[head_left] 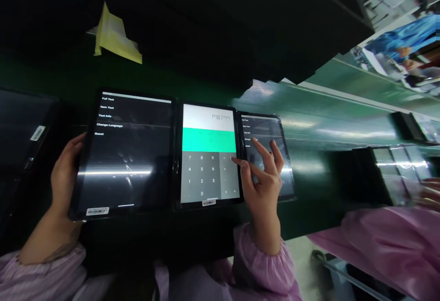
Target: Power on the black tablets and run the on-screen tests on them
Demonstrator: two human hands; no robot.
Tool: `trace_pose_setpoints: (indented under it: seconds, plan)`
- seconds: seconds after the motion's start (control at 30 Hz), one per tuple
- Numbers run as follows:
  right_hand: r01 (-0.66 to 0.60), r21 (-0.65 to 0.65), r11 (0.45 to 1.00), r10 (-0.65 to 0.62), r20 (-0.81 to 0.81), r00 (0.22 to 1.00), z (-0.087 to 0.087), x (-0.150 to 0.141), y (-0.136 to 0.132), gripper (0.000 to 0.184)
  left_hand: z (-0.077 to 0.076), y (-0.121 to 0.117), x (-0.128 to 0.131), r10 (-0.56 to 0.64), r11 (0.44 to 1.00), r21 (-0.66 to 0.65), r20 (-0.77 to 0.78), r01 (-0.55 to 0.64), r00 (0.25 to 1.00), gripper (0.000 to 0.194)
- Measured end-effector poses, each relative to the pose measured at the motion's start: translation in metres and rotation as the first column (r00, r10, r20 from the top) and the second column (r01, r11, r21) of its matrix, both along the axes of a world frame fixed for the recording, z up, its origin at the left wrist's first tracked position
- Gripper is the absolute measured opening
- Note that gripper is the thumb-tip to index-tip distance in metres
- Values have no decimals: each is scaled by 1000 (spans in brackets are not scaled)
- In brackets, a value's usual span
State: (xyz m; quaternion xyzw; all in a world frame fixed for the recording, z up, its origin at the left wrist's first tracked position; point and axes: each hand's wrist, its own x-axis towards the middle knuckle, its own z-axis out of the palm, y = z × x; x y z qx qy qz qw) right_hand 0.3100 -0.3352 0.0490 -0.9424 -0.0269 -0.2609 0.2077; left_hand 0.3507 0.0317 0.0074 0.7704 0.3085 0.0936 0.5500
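Observation:
Three tablets lie side by side across the bench. My left hand (67, 172) holds the left edge of the left tablet (127, 154), its fingertips partly hidden behind it. That screen shows a dark menu with "Full Test" at the top. On the middle tablet (209, 140) a calculator keypad is lit, with a green band above the keys. My right hand (263, 179) is over the right side of this tablet, index finger at the keypad's right column and other fingers spread. Behind those fingers, the right tablet (287, 179) shows a similar dark menu.
At the left edge lie more dark tablets (20, 126). A dark shelf or box (206, 25) overhangs the green bench (319, 117), with yellow tape (117, 35) on it. Another person's pink sleeve (388, 236) and hand are at the right, near more tablets (395, 168).

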Motion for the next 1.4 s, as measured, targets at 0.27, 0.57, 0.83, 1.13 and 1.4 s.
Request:
trace_pose_setpoints:
  seconds: [0.27,0.57,0.83,1.13,1.4]
  plan:
    - [-29,-20,999,29,0,1000,1,0,-1,32,16,-10,5,106,989,-99,-52,-111,993,39]
    - [-53,-31,998,53,-10,999,13,20,1,33,30,-19,4,49,998,-20,-84,-51,995,48]
    - [-117,-61,991,109,-129,986,9,31,14,35,23,-16,10,103,984,-140,-66,-112,992,53]
    - [-56,-60,997,52,-74,996,10,31,2,36,10,-8,6,100,990,-92,-32,-103,994,62]
    - [-150,-61,987,139,-157,978,11,28,15,36,4,-2,5,54,997,-55,0,-54,999,58]
